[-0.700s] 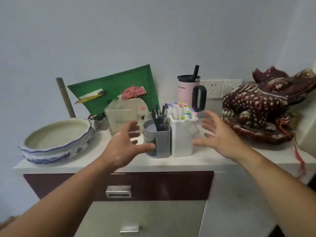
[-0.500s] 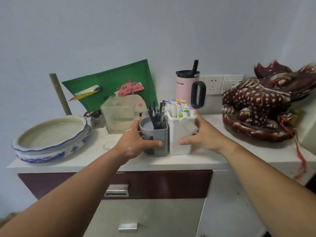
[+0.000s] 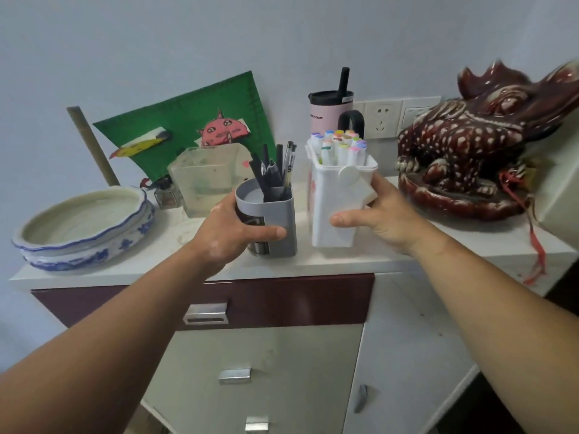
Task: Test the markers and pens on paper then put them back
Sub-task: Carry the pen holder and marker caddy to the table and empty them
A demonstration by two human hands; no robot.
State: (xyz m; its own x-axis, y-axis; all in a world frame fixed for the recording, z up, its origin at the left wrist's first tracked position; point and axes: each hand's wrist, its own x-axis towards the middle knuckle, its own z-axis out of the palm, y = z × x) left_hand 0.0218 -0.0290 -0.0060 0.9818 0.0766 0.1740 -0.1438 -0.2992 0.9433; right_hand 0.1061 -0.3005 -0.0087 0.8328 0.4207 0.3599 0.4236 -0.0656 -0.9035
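Since no paper shows anywhere in the head view, testing looks not yet begun: the pens (image 3: 275,167) stand in the grey holder (image 3: 280,220) and the markers (image 3: 341,145) fill the white box (image 3: 329,208) at its 3 o'clock, both at the white surface (image 3: 438,242). Whether they rest on it or are lifted, I cannot tell. The left hand (image 3: 232,233) wraps its fingers round the holder and the right hand (image 3: 388,220) grips the box. Testing and returning are both left. The pink tumbler (image 3: 324,119), at the box's 12 o'clock, bears print too small to read.
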